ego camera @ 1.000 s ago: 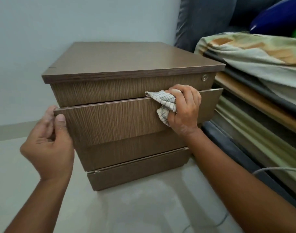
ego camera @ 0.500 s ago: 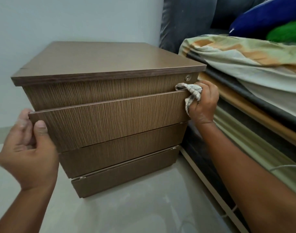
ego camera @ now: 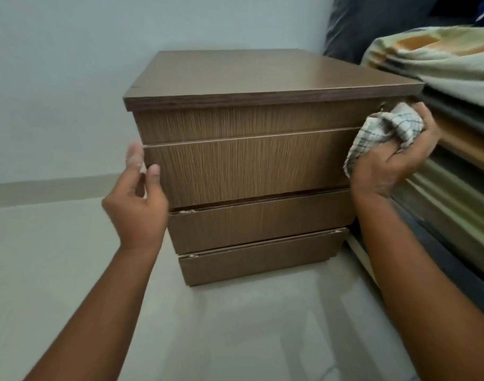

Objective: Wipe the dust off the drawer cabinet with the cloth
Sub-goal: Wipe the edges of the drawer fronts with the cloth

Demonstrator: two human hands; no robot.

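Observation:
A brown wood-grain drawer cabinet (ego camera: 249, 166) stands on the pale floor, with a flat top and several drawer fronts. My right hand (ego camera: 389, 163) is closed around a bunched white checked cloth (ego camera: 384, 130) at the cabinet's upper right corner, by the small round lock. My left hand (ego camera: 137, 199) sits at the left edge of the second drawer front, thumb on the face and fingers apart beside the edge, holding nothing. The second drawer front is nearly flush with the others.
A bed with a patterned sheet (ego camera: 441, 59) and stacked layers (ego camera: 455, 171) crowds the cabinet's right side. A dark cushion (ego camera: 373, 20) leans at the back right. A pale wall (ego camera: 70, 64) is behind, and the floor (ego camera: 235, 325) lies in front.
The second drawer, pulled out a second ago, has gone back in. My right hand with the cloth slid right to the cabinet's corner. My left hand loosened its grip on the drawer's edge.

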